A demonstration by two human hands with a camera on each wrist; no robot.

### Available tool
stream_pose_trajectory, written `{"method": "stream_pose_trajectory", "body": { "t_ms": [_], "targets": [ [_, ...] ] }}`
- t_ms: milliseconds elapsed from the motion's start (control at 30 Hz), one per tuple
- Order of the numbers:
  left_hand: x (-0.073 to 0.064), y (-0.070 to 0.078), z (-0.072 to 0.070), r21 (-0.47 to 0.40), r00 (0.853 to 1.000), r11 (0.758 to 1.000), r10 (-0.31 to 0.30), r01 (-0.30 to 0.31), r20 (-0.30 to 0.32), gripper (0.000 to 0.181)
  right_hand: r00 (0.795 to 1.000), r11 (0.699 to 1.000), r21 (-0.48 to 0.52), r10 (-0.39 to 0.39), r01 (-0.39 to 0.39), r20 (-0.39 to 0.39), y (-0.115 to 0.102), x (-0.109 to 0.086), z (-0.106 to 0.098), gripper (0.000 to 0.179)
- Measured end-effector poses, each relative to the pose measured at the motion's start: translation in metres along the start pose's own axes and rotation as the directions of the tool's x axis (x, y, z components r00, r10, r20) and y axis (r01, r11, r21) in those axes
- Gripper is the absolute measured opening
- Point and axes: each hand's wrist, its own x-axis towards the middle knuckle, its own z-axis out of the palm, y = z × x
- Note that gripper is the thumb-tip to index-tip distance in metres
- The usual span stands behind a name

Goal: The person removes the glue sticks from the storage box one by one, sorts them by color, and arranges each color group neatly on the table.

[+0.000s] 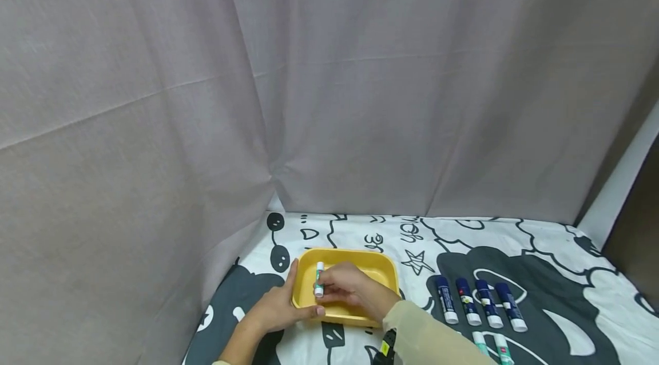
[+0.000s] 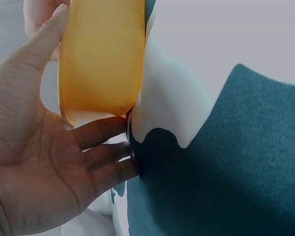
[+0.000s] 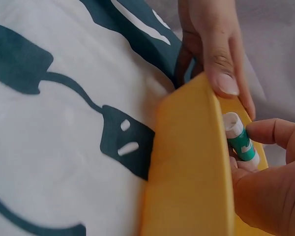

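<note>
A small glue stick (image 1: 320, 270), white with a green label, is pinched between the thumb and fingers of my right hand (image 1: 355, 288). It stands tilted over the left part of a yellow tray (image 1: 373, 262), and in the right wrist view the glue stick (image 3: 245, 147) is inside the rim. My left hand (image 1: 278, 305) rests against the tray's near left corner. Its thumb lies at the near rim, and its index finger reaches along the left side. The left wrist view shows the left hand's fingers (image 2: 105, 130) fairly straight beside the tray wall.
To the right, several navy glue sticks (image 1: 465, 301) with white ends lie in a row. Nearer are two green-and-white glue sticks (image 1: 501, 348), partly cut off by the frame. A patterned cloth (image 1: 417, 290) covers the surface, and a grey curtain (image 1: 360, 136) hangs behind.
</note>
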Motion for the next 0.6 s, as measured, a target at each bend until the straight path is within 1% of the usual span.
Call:
{"method": "stream_pose_trajectory", "body": {
  "t_ms": [200, 433, 600],
  "targets": [
    [-0.001, 0.0, 0.001, 0.02, 1.0, 1.0, 0.006, -0.006, -0.03, 0.139, 1.0, 1.0, -0.008, -0.027, 0.027, 0.01, -0.006, -0.014, -0.017, 0.024],
    [0.0, 0.0, 0.003, 0.044, 0.999, 0.998, -0.033, 0.034, -0.035, 0.138, 0.999, 0.999, -0.028, -0.039, 0.039, 0.014, -0.013, -0.033, -0.034, 0.043],
    [0.003, -0.001, 0.006, 0.074, 0.998, 0.996, -0.046, 0.048, -0.037, 0.138, 0.998, 0.998, -0.026, -0.06, 0.06, 0.011, -0.017, -0.048, -0.048, 0.043]
  ]
}}
